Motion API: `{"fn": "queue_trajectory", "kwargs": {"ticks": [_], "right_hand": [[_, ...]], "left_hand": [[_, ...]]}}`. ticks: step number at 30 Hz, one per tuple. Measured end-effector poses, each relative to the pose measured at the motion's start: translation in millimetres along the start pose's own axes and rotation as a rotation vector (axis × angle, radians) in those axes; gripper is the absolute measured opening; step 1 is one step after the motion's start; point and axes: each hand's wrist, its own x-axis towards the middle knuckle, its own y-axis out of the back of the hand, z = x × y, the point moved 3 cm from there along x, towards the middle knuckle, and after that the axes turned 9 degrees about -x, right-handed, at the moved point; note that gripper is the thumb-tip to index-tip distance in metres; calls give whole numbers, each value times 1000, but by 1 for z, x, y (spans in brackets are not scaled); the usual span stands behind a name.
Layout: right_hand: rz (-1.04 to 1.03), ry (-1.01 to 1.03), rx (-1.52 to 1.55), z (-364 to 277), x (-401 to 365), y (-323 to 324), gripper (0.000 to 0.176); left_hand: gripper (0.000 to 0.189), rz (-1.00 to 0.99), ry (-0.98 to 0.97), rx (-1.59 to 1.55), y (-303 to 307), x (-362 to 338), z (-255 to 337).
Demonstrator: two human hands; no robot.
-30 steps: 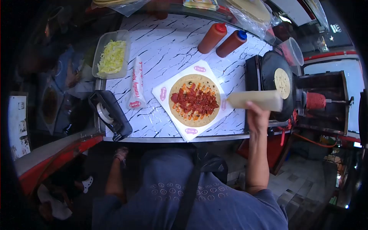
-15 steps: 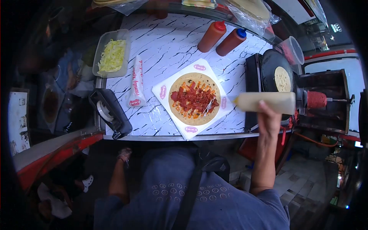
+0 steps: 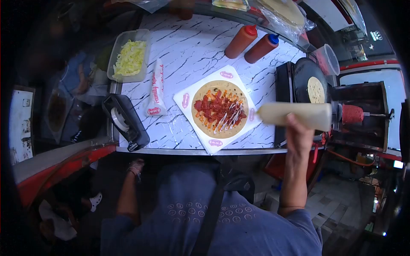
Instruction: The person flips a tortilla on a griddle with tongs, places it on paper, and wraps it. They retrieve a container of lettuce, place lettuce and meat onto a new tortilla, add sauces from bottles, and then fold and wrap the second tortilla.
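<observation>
My right hand [image 3: 298,133] is wrapped round a cream-coloured squeeze bottle [image 3: 299,116], held sideways with its nozzle pointing left. To the left of that nozzle lies a round flatbread [image 3: 204,90] on white printed paper [image 3: 197,133]. Chopped reddish meat [image 3: 209,103] covers the bread's middle, with orange sauce beneath it. White sauce streaks [image 3: 230,120] cross the meat's lower right side. Down by the counter's front edge hangs my left hand [image 3: 136,166], dim and small, its fingers not clear; it touches nothing that I can make out.
A wrapped kebab roll [image 3: 156,91], a tub of shredded lettuce [image 3: 129,59] and a black tape dispenser [image 3: 124,121] sit left. Two sauce bottles [image 3: 241,42] stand behind. Rightward are a black griddle [image 3: 304,79] bearing another flatbread [image 3: 316,90] and a meat spit [image 3: 353,114].
More white sauce streaks now lie on the meat, reaching further left and down. The bottle's nozzle has shifted slightly left. My left hand has risen a little toward the counter edge.
</observation>
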Motion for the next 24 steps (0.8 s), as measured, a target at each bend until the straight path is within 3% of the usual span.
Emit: {"fn": "queue_trajectory", "kwargs": {"ticks": [2, 3, 4, 5, 8, 9, 11, 13, 16, 19, 21, 24], "right_hand": [[-43, 66, 9, 9, -4, -9, 39], [-38, -10, -26, 3, 8, 3, 51], [5, -11, -13, -1, 13, 2, 52], [46, -10, 1, -4, 16, 2, 52], [-81, 73, 0, 13, 0, -23, 40], [10, -2, -20, 4, 11, -19, 60], [17, 28, 8, 6, 25, -8, 49], [-154, 86, 39, 24, 9, -34, 39], [-98, 52, 2, 12, 24, -38, 39], [-187, 82, 27, 27, 17, -56, 35], [-182, 106, 1, 23, 28, -60, 37], [-190, 61, -3, 29, 30, -68, 38]], "left_hand": [[25, 2, 112, -88, 25, -8, 34], [24, 31, 248, -364, 27, -13, 37], [25, 60, 385, -641, 24, -19, 35], [25, 61, 391, -645, 23, -24, 37], [29, 76, 386, -402, 28, -25, 32], [28, 59, 324, -352, 22, -28, 23], [29, 46, 270, -309, 0, -34, 0], [32, 93, 269, -222, -13, -31, -12], [35, 89, 427, -199, -8, -49, 3], [35, 107, 361, -96, -28, -46, -22], [34, 124, 401, -155, -21, -50, -1], [32, 150, 412, -351, -39, -52, -14]]}}
